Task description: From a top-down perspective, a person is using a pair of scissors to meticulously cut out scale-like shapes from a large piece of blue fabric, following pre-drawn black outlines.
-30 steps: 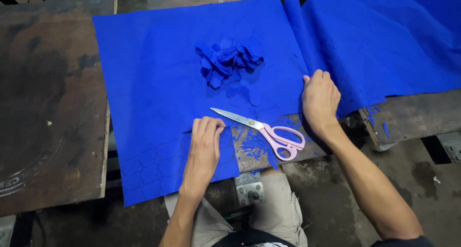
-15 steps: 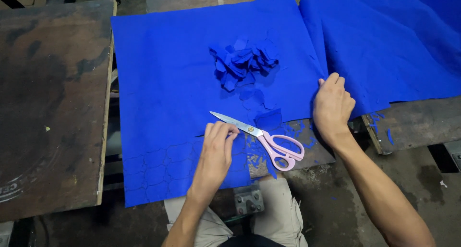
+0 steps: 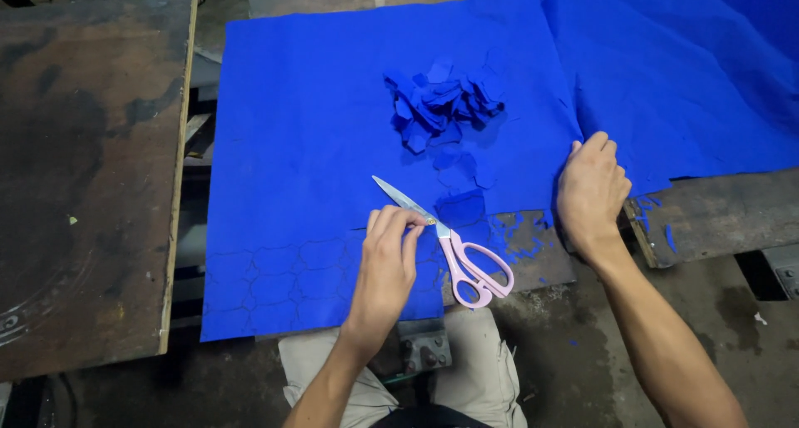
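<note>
Blue fabric sheet (image 3: 316, 145) lies flat over the workbench (image 3: 716, 220), covering most of its top; near edge hangs by the person's knees. Hexagon-like outlines are drawn on the sheet's near-left corner, and the near-right part is cut away in a ragged edge w/ small blue scraps (image 3: 520, 228) on the bare bench there.

Left hand (image 3: 387, 266) rests palm down on the sheet near its front edge, fingers together & slightly curled, tips touching the pivot of the scissors (image 3: 449, 245); not gripping anything, just pressing. Scissors lie on the sheet's cut edge, steel blades shut & pointing to the far left, pink handles toward the bench's near edge.

Right hand (image 3: 591, 191) sits flat on the sheet's right edge, fingers extended & close together, thumb tucked at the fabric rim, holding nothing; it lies where this sheet meets a second blue sheet (image 3: 691, 87) spread to the far-right corner.

Pile of cut blue pieces (image 3: 441, 99) sits mid-sheet, toward the far edge. A dark worn table (image 3: 83, 170) stands apart to the left, across a gap.
</note>
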